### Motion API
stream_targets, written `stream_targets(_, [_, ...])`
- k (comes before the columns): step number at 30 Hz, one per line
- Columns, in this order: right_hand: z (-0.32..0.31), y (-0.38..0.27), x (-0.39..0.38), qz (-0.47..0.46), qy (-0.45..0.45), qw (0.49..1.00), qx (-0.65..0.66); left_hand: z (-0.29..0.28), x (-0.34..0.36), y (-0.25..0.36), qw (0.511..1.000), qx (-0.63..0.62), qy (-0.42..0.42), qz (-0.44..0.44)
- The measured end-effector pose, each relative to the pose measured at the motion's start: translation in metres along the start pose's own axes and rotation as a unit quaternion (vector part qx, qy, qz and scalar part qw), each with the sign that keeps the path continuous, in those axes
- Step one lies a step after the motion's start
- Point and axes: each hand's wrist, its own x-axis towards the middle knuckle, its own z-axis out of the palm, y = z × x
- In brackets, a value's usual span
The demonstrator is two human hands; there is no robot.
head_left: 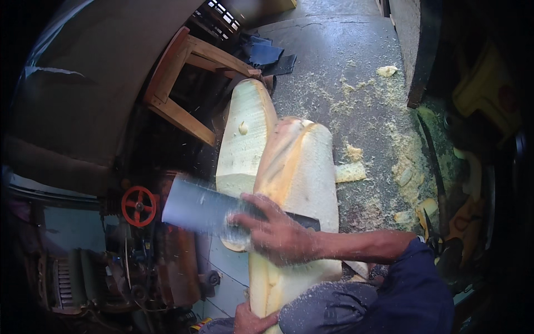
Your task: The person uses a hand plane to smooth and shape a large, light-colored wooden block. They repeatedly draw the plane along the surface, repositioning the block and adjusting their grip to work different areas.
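A long, pale cream block that looks like shaped foam, with yellowish edges, lies lengthwise in front of me and reaches down over my lap. Across its top my right hand grips a flat, grey, rectangular sanding or cutting tool, its face smeared by motion. The tool juts out left past the block, and a dark part shows right of the hand. Low in the view, my left hand is closed around the block's near end, its fingers partly hidden. A second rounded foam piece lies against the block's left side.
Crumbs and offcuts litter the dark floor to the right. A wooden frame stands at the upper left, with blue cloth beyond it. A machine with a red handwheel is at left. A dark-edged panel rises upper right.
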Motion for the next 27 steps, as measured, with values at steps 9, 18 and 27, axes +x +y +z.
stream_targets(9, [-0.011, -0.03, -0.09, -0.23, -0.028, 0.907, 0.352, 0.005, -0.002, -0.014, 0.999, 0.003, 0.027, 0.043])
stream_targets(18, [-0.008, -0.029, -0.096, -0.3, -0.055, 0.886, 0.349, 0.004, 0.0, -0.042, 1.0, -0.004, 0.003, -0.027])
stream_targets(27, [0.004, 0.001, -0.023, -0.008, -0.016, 0.871, 0.491, 0.006, 0.003, -0.045, 0.999, -0.047, 0.012, -0.019])
